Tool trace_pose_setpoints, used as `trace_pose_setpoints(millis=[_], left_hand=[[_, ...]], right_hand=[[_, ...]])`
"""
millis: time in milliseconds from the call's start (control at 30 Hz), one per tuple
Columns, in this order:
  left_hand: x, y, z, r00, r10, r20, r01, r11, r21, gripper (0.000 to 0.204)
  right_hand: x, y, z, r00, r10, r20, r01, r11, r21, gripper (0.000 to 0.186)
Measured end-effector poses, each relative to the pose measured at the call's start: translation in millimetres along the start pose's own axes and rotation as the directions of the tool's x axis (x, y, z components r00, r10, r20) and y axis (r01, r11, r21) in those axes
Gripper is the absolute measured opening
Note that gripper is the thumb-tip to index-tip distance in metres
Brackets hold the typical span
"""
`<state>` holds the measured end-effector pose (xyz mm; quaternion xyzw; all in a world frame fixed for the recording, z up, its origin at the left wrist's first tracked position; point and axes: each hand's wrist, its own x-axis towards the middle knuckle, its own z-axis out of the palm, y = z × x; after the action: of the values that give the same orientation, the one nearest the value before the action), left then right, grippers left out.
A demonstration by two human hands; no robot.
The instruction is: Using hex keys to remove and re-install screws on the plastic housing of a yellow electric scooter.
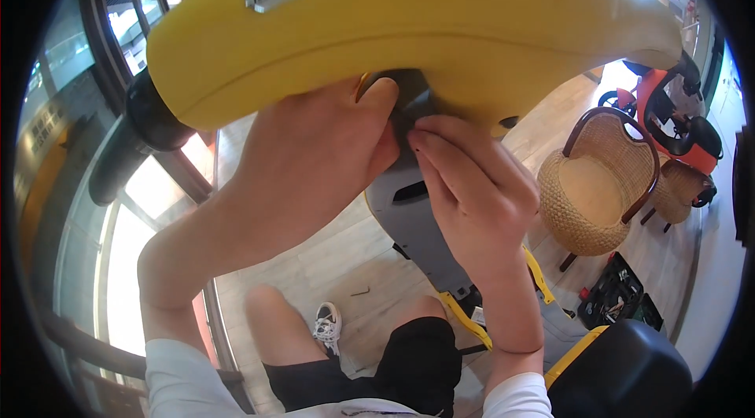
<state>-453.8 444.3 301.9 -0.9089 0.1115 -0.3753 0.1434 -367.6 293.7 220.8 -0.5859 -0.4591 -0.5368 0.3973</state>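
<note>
The yellow handlebar cover [377,9] of a scooter fills the upper part of the view, with a black handlebar grip [149,115] at its left end. Beneath its lower edge, my left hand [330,135] is closed, thumb against curled fingers, at a dark grey part [409,95] in a gap of the cover. Close to it on the right, my right hand [476,190] is closed with its fingertips pinched at the same part. Whatever lies between the fingers of either hand is hidden or too small to make out. The scooter's grey front panel [425,221] runs down below.
A black seat [621,371] is at the lower right. Beyond it lies an open black toolbox [613,300], and a wicker chair [590,190] stands farther back. An orange scooter [680,115] is at the far right. On the floor lies a small hex key [360,290].
</note>
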Motion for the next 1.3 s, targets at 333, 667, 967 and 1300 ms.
trace_pose_setpoints(millis=[333,667,967,1300], left_hand=[[14,14,2,0.995,0.101,0.025,-0.104,0.981,0.165,0.02],[23,11,7,0.976,0.219,-0.001,-0.217,0.964,0.154,0.018],[22,17,14,0.995,0.069,0.074,-0.075,0.993,0.086,0.016],[19,15,18,0.996,0.076,0.041,-0.08,0.99,0.12,0.015]], right_hand=[[10,-14,-8,0.988,0.0,0.152,0.012,0.997,-0.079,0.019],[4,-11,0,0.982,0.169,0.087,-0.187,0.942,0.28,0.024],[-7,-6,14,0.972,0.112,-0.207,-0.07,0.977,0.2,0.023],[-12,-4,12,0.982,-0.01,-0.191,0.028,0.996,0.088,0.016]])
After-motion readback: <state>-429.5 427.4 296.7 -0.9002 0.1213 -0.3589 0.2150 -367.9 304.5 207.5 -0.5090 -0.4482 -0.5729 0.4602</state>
